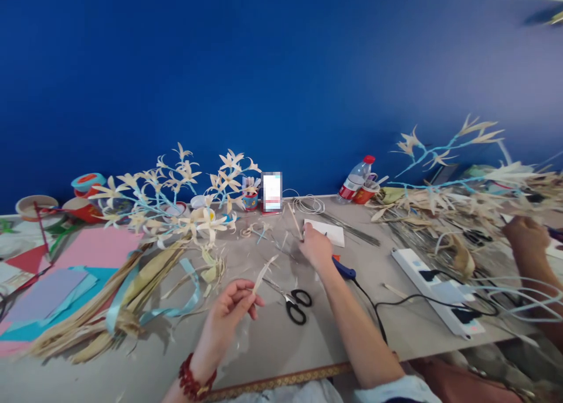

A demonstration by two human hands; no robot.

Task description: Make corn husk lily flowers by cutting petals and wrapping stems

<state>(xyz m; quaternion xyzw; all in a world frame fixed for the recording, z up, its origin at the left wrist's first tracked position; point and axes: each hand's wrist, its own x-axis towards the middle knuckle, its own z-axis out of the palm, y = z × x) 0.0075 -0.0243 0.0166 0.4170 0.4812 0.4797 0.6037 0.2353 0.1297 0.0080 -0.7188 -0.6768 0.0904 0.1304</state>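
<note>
My left hand point(237, 309) pinches a slim, pale dried-husk petal point(265, 274) that points up and away from the fingertips. Farther out, my right hand point(317, 247) is closed, and a thin pale strip point(295, 221) stands up from its fingertips. Behind that hand lies a white card point(333, 234), partly covered by it. Black-handled scissors point(295, 306) rest on the table between my hands. A blue-handled tool point(344, 268) with a black cord lies beside my right wrist, its front end hidden.
Husk flowers on blue stems point(176, 186) stand at the back left. Dried husks point(105, 297) and coloured paper point(53, 297) lie left. A power strip point(433, 291), bottle point(356, 180), wire bundle point(358, 229) and phone point(272, 190) are around. Another person's hand point(525, 239) works at right.
</note>
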